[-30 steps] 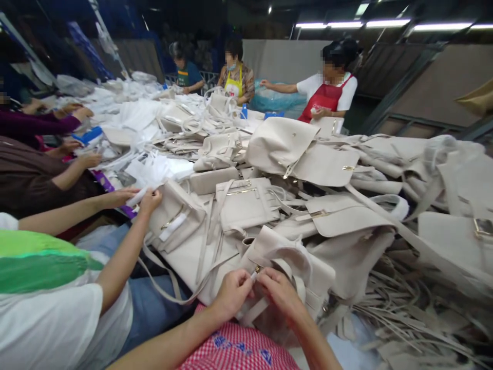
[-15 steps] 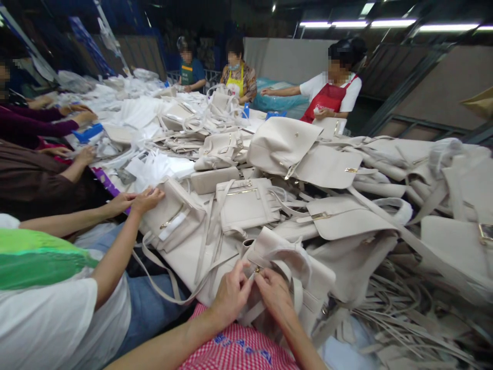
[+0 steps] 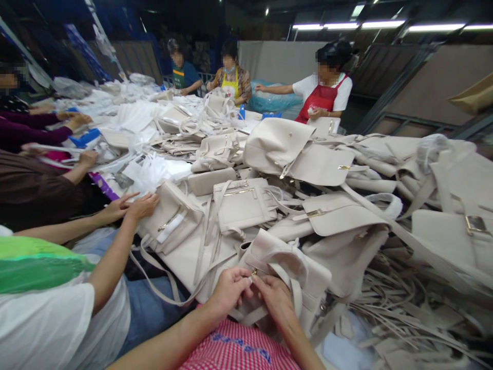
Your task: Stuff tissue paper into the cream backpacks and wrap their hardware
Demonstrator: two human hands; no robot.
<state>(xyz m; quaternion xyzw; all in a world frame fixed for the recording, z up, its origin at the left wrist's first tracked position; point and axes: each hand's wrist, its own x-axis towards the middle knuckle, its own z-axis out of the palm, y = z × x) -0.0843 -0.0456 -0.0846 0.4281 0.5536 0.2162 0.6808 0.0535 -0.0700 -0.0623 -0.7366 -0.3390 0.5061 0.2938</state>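
Observation:
A beige backpack (image 3: 318, 275) with loop handle and straps leans against my lap, tilted on the table's near edge. On its face, a small gold zipper pull (image 3: 254, 272) shows just above my fingertips. My left hand (image 3: 231, 289) pinches at this pull from the left, thumb against curled fingers. From the right, my right hand (image 3: 272, 295) pinches at the same spot, its fingertips meeting the left ones. The fingers mostly cover the pinched part. A flat beige bag (image 3: 242, 205) with a gold zipper lies just beyond my hands.
To my left, a co-worker's hands (image 3: 142, 206) touch another beige bag (image 3: 173, 218) with a white strip on its zipper. Large flap bags (image 3: 346, 218) are piled to the right, above loose straps (image 3: 408, 308). White wrapping (image 3: 154, 169) covers the table farther off. Several people work around it.
My hands stay at the gold pull with only slight finger movement. The view shifts a little. At the far left, a co-worker now lifts a pale strap.

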